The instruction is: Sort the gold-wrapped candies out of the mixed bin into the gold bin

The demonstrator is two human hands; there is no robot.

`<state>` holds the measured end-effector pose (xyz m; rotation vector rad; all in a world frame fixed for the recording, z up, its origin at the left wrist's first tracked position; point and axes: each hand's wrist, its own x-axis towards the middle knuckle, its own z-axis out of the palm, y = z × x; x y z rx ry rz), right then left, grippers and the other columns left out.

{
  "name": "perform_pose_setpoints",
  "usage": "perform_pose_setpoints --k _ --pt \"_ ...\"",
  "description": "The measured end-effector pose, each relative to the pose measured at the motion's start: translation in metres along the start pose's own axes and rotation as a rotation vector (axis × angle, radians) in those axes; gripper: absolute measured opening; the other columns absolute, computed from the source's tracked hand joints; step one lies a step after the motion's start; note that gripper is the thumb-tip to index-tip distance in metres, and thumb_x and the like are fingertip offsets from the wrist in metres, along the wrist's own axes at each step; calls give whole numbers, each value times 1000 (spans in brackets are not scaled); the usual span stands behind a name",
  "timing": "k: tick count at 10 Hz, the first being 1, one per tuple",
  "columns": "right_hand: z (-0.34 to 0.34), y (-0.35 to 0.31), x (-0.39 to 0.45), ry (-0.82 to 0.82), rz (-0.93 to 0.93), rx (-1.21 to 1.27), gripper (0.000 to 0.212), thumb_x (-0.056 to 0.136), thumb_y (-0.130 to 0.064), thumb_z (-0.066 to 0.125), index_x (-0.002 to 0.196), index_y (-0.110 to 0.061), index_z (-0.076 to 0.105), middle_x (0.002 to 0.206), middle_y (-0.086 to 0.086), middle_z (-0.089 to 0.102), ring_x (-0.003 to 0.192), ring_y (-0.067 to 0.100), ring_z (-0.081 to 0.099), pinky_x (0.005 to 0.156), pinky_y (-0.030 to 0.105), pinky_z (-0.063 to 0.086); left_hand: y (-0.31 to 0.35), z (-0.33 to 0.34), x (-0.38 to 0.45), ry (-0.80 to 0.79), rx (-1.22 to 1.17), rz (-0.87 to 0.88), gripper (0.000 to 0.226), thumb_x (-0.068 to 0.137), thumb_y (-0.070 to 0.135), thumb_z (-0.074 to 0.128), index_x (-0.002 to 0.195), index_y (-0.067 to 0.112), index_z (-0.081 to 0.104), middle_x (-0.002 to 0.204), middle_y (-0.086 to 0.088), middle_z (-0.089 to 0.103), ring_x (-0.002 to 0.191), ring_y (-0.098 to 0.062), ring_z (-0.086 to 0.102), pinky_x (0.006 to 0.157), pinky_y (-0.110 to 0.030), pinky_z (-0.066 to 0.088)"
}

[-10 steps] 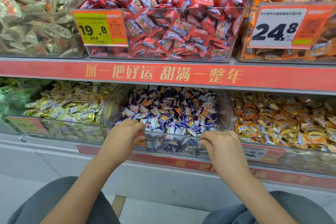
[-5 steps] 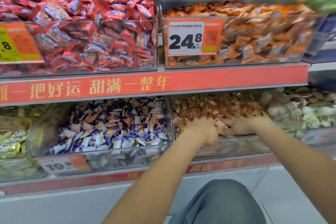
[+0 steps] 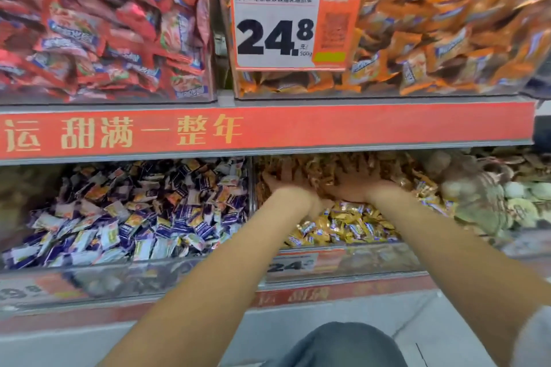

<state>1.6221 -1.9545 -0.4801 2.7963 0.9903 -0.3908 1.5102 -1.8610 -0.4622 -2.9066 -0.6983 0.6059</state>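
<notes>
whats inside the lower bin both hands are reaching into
The gold bin holds gold-wrapped candies. The left hand and right hand lie on the pile at the back, covering whatever is beneath them.

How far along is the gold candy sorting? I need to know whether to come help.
Done: cannot tell; no count shows. In hand: the left hand and right hand both reach deep into the gold bin; whether they hold candy is blurred. Left: the mixed bin beside it shows some gold-orange wrappers among the purple.
</notes>
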Motion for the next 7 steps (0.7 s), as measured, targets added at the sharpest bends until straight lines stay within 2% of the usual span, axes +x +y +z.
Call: perform_pose_setpoints --k 1,2,3,4,5,6,7 --pt "-12 2 -9 -29 -37 116 82 88 -74 28 153 -27 11 161 5 9 146 34 12 116 48 12 -7 2 -14 99 -109 24 75 92 67 23 148 17 27 156 -9 21 142 -35 17 112 -58 18" --pt "-10 0 -31 66 -102 304 76 87 -73 28 149 -31 24 149 6 39 132 30 41 110 42 32 -8 1 -36 289 -323 61 59 98 52 26 146 17 29 151 -14 30 135 -35 32 108 -48 32" --pt "12 -14 -55 -129 -145 99 67 93 -67 21 147 -45 -13 159 -3 -15 147 31 -8 116 50 -3 -9 15 -44 12 -186 61 69 96 62 16 152 28 -7 158 -5 -16 145 -33 -14 116 -53 -5" --pt "-6 -20 -79 -161 -166 167 64 98 -58 26 152 -36 0 161 3 1 147 30 7 117 43 9 -13 21 -54 -26 -237 93 68 96 61 13 152 27 -4 159 -4 -15 144 -33 -17 114 -52 -9" --pt "-34 -14 -113 187 -216 449 40 99 -38 44 136 -24 51 133 7 58 111 22 58 91 28 44 -17 6 -82 165 -473 173 59 101 45 24 153 21 8 160 -9 -2 144 -40 -7 117 -51 2" --pt "-47 -11 -178 564 -211 665 19 95 -24 56 109 -25 70 104 -7 71 93 3 64 84 19 49 -30 -11 -158 376 -753 338 57 101 27 41 152 18 17 159 -7 7 147 -28 -1 119 -41 6" --pt "-56 -5 -270 938 -266 992 17 91 -15 62 100 -27 70 93 -17 69 82 -7 62 80 18 52 -75 4 -248 702 -866 309 63 95 22 55 149 27 23 155 11 17 143 -3 9 113 -15 8"
